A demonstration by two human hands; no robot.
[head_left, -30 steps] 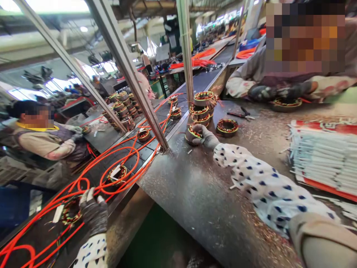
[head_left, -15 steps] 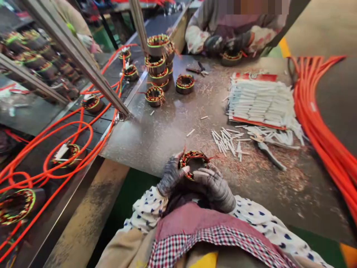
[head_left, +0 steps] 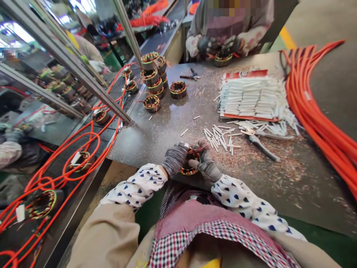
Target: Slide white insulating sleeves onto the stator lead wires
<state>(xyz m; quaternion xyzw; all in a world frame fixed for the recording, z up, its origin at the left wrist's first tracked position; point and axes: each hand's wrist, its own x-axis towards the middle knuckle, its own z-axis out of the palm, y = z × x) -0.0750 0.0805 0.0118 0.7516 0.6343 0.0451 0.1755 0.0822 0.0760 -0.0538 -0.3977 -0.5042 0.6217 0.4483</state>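
A motor stator [head_left: 189,171] wound with copper wire sits at the near edge of the metal table, partly covered by my hands. My left hand [head_left: 175,160], in a grey striped glove with bare fingertips, is closed over its left and far rim. On the other side my right hand [head_left: 208,166], gloved alike, has its fingers bent around the right rim, where reddish wire ends stick up. The thumb reaches across the stator's opening. Exactly which wires the fingers pinch is hidden. Just beyond lie loose white sleeves [head_left: 219,138].
Pliers [head_left: 263,148] lie to the right among copper scraps. Behind them is a stack of white tubes [head_left: 248,95]. Stacked stators [head_left: 153,80] stand at the far left. Orange cables [head_left: 312,96] run down the right side. A co-worker's gloved hands [head_left: 220,45] hold another stator opposite.
My left hand has moved from the stator's near left side up over its far rim. My right hand has shifted from the near side to the right rim. The camera view has shifted.
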